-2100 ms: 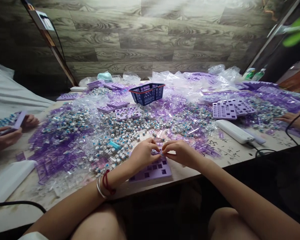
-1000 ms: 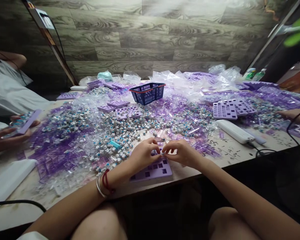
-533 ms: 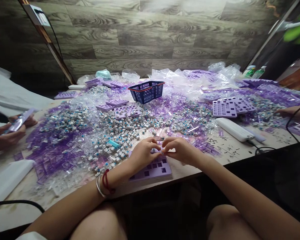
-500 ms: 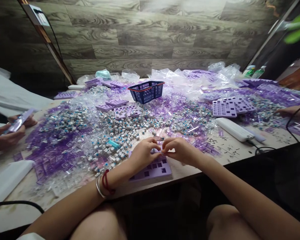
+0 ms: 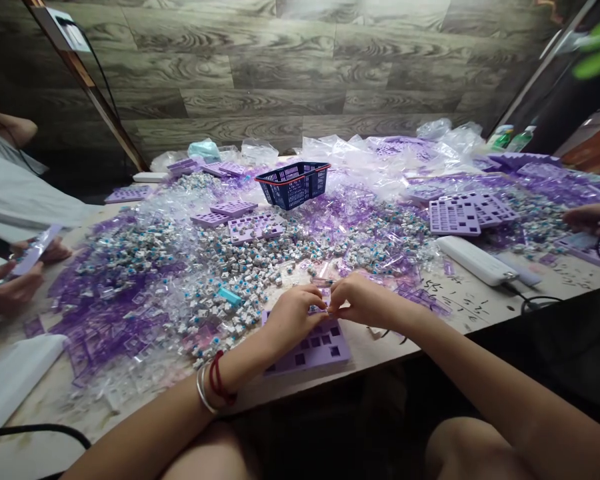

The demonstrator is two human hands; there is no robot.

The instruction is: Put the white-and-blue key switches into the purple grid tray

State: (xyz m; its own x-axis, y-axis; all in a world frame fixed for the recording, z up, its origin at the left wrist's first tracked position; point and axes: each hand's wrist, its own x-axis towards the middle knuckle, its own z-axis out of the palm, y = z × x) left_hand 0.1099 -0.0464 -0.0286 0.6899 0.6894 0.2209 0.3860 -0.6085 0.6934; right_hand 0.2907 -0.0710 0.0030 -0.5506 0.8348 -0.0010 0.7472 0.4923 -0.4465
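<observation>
- Head view, nearest: a silver bangle and a red cord circle the left wrist, and a bare knee shows below the table edge.
- Just inside that edge, a purple plate with square holes lies flat on the pale table; its nearer rows sit in front of the fingers, uncovered, while the left hand hides part of its far side.
- Over the far right part of the plate, the left hand and right hand meet, each with thumb and forefinger bent together, the tips touching or nearly so. Whether they pinch a small part cannot be told.
- Left and beyond, white switches with blue tops lie heaped, a turquoise piece among them.
- Right of the hands are handwritten marks and a white oblong device with a cable.
- At far left, a co-worker's hands hold another purple piece.
- Farther back, stacked purple plates lie to the right, and a dark blue basket stands near the middle.
- Last come clear bags, bottles and a wood-patterned wall.
</observation>
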